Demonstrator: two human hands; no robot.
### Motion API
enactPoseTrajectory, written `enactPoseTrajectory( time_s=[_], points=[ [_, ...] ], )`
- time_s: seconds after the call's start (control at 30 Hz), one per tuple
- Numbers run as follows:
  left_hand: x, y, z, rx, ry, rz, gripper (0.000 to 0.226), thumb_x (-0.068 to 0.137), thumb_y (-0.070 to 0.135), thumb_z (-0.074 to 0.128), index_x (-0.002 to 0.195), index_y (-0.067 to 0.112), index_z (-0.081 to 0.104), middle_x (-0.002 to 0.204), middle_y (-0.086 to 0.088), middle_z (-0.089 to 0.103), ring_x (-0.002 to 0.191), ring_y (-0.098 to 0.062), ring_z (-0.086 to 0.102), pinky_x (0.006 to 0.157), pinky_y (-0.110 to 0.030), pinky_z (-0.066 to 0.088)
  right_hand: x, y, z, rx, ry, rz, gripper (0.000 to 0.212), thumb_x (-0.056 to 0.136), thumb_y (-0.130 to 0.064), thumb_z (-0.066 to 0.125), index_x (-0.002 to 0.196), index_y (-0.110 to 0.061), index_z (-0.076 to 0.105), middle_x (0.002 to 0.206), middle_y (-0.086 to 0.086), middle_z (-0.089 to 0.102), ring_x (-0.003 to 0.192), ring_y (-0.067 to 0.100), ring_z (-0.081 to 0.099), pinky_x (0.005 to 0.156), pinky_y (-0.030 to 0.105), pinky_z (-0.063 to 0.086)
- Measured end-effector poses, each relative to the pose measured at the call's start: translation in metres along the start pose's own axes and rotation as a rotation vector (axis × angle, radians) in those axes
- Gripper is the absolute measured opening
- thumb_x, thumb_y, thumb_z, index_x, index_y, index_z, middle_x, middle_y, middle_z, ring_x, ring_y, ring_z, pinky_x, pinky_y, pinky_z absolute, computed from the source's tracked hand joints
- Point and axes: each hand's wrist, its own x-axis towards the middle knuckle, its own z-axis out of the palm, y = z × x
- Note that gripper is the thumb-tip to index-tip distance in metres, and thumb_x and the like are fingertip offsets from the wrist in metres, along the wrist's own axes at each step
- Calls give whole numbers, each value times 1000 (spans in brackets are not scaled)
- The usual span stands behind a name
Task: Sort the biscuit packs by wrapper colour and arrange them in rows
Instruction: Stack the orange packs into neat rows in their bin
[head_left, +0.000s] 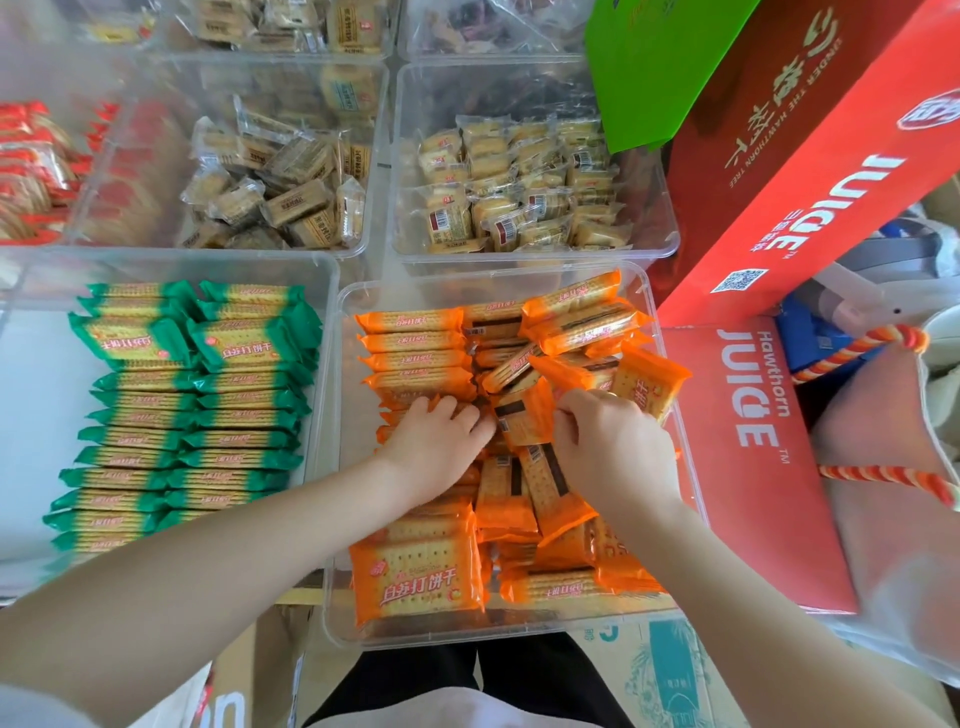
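A clear bin (343, 467) in front of me holds several orange biscuit packs (415, 577). Some stand in a neat row along its left side; the rest lie jumbled at the right and front. My left hand (436, 447) reaches into the middle of the bin, its fingers curled around the orange packs at the near end of the row. My right hand (608, 447) pinches one orange pack (524, 415) that is turned back side up. To the left, a second clear bin (322, 270) holds green biscuit packs (208, 415) in two tidy rows.
Further bins behind hold beige cracker packs (280, 192), yellow packs (519, 192) and red packs (31, 171). Red juice cartons (753, 441) stand against the orange bin's right side, with a rope-handled bag (872, 467) beyond. A green bag (654, 67) is at the back.
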Motion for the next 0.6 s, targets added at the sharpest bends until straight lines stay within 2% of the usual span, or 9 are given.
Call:
enactPoseTrajectory(
  time_s=[0.07, 0.13, 0.2, 0.27, 0.3, 0.37, 0.43, 0.53, 0.6],
  points=[
    [-8, -12, 5, -6, 111, 141, 43, 84, 5, 57, 123, 21, 54, 112, -12, 60, 104, -36, 56, 81, -46, 46, 0, 2, 0, 28, 36, -6, 20, 92, -18, 46, 81, -9, 61, 66, 2, 58, 54, 30, 56, 46, 26, 44],
    [-14, -17, 7, 73, 106, 171, 38, 63, 3, 74, 96, 21, 68, 91, -11, 66, 89, -37, 63, 68, -44, 52, 0, 4, 2, 32, 58, -18, 20, 91, -16, 48, 79, -8, 62, 63, 3, 57, 50, 29, 55, 44, 27, 44],
    [-16, -14, 6, 118, 111, 127, 29, 54, 6, 80, 77, 20, 70, 85, -11, 66, 84, -36, 64, 64, -42, 53, 1, 4, 2, 29, 64, -27, 21, 91, -16, 47, 79, -8, 62, 63, 3, 58, 50, 29, 56, 44, 27, 46],
    [-17, -8, -2, 142, 93, 107, 18, 58, 11, 79, 73, 19, 71, 91, -12, 66, 86, -34, 62, 67, -41, 51, 1, 4, 1, 32, 60, -37, 22, 92, -17, 46, 81, -8, 63, 65, 3, 59, 52, 28, 57, 45, 28, 47],
    [-17, -3, -4, 147, 83, 105, 13, 69, 13, 72, 81, 18, 71, 102, -13, 64, 94, -34, 59, 74, -42, 49, 1, 4, 1, 34, 56, -40, 22, 92, -18, 45, 83, -9, 63, 66, 4, 60, 53, 28, 57, 46, 29, 48],
    [-12, 5, -1, 125, 31, 49, 27, 90, 11, 46, 108, 16, 65, 128, -14, 49, 114, -35, 45, 89, -44, 39, 2, 3, 0, 45, 48, -39, 23, 93, -19, 44, 85, -10, 63, 69, 4, 61, 56, 29, 58, 49, 32, 51],
    [-6, 5, -4, 81, -73, 40, 36, 96, 11, 33, 124, 15, 54, 140, -14, 35, 125, -34, 32, 98, -45, 31, 3, 2, -1, 45, 15, -20, 23, 94, -20, 41, 87, -11, 61, 68, 3, 60, 58, 28, 58, 51, 32, 51],
    [-3, -15, 0, -94, -140, 114, 40, 97, 21, 39, 137, 25, 42, 150, -8, 22, 136, -28, 19, 108, -42, 24, 5, 1, 1, -96, -123, 22, 17, 94, -16, 39, 85, -13, 53, 61, -1, 44, 59, 27, 51, 47, 25, 39],
    [-15, -30, 2, -222, -13, 133, 51, 94, 26, 51, 142, 26, 35, 150, -9, 24, 136, -28, 26, 107, -44, 31, 4, -3, -5, -240, -206, 28, 12, 92, -9, 41, 83, -14, 48, 63, -3, 40, 66, 27, 55, 48, 24, 36]
  ],
)
